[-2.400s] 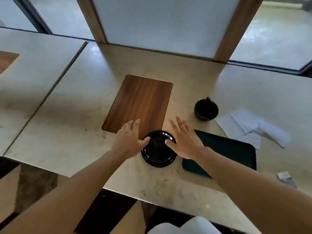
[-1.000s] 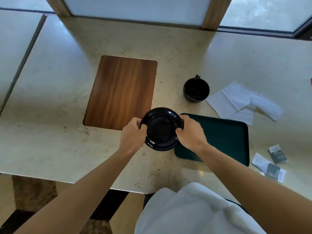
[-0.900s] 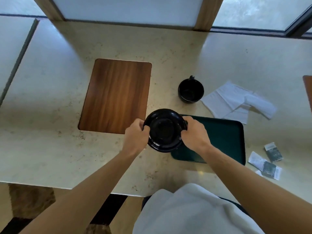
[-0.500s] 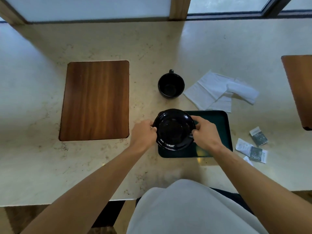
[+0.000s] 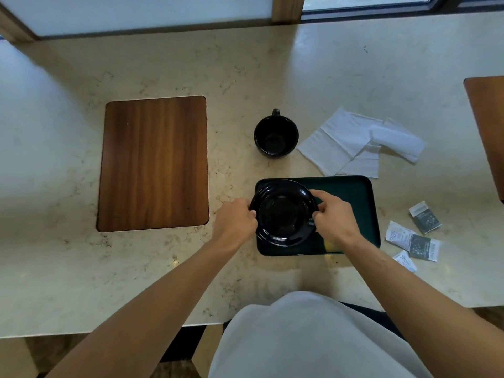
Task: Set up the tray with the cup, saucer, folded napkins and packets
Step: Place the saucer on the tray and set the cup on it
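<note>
Both hands on the saucer: left hand pinching the left rim, right hand pinching the right rim, fingers curled over the edge. Saucer sits over the left end of the green tray; can't tell if it's touching down yet. I judge it stiff, glossy, likely slippery and breakable, so opposite-rim holds suit it. Cup stands on the bench just beyond the tray; napkins beside it, packets right of the tray.
</note>
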`<state>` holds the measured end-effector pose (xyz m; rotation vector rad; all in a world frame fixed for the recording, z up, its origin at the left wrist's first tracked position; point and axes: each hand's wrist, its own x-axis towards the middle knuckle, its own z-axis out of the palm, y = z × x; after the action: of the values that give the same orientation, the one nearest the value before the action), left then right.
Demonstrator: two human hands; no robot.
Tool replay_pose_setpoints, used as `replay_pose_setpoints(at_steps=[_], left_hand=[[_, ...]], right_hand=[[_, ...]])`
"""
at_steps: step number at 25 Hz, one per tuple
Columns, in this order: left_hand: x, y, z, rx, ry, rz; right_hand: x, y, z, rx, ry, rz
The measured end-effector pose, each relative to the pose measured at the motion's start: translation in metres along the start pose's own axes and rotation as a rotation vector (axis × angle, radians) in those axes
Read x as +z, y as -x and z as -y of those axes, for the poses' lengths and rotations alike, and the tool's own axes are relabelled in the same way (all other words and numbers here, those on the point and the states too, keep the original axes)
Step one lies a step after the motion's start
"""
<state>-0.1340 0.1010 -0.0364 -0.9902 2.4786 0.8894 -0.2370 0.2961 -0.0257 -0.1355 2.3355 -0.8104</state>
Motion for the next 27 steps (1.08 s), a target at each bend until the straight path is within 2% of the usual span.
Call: replay_pose_setpoints(at_steps=[10,13,17,23,27], left_hand=[[0.001,-0.002,0.0,-0.013,0.072,0.06],[-0.005,-0.007,-0.002,-0.062,0.162,0.101],[-0.023,-0.027,-0.012,-0.138,0.302,0.093],[-0.057,-0.092,-0.046,-0.147,0.59,0.067],[-0.051,-0.119,-0.068,-0.184,0.746,0.063]], right_hand=[[-0.003,-0.005,-0.006,0.004,-0.018,0.023],[-0.006,-0.009,-0.005,0.039,-0.023,0.036],[-0.018,-0.032,0.014,0.012,-0.015,-0.098],[-0.034,-0.098,0.07,-0.031,-0.116,-0.044],[-0.025,-0.126,0.094,-0.013,-0.168,0.027]])
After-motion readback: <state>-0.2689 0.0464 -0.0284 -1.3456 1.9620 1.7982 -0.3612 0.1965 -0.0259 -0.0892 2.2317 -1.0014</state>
